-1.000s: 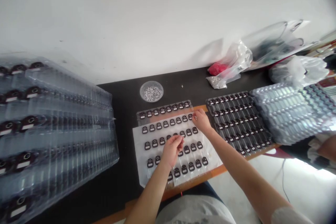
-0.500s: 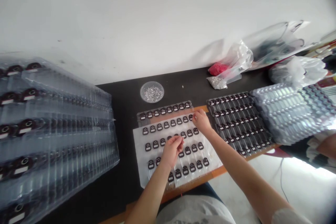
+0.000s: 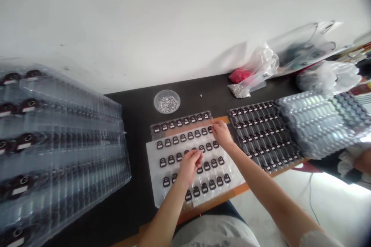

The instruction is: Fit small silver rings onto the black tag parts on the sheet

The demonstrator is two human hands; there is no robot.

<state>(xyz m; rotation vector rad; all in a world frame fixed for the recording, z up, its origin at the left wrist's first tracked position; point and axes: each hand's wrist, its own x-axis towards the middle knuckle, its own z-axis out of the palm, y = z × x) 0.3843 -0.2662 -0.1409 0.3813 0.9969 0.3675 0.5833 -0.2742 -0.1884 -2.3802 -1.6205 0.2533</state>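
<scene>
A clear plastic tray [image 3: 153,134] lies in front of me, mostly covered by a white sheet [image 3: 155,175]. Rows of small black parts [image 3: 183,137], each with a ring and a pale label, sit along it. My right hand [image 3: 223,134] is closed in a pinch, its fingertips at the black part [image 3: 210,129] at the right end of the second row. Whether they grip it or a tiny piece is hidden. Over the middle rows hovers my left hand [image 3: 189,165], thumb and fingers pressed together; anything between them is too small to make out.
A round clear dish [image 3: 167,102] of tiny silvery pieces stands behind the tray. To the right are a filled tray [image 3: 263,135] and stacked clear trays [image 3: 321,123]. Tall stacked trays [image 3: 72,150] fill the left. Plastic bags [image 3: 246,79] lie by the wall. Someone's arm [image 3: 362,160] shows far right.
The view has shifted very slightly. Both hands hold nearly the same places and the same closed shape; no part has visibly moved.
</scene>
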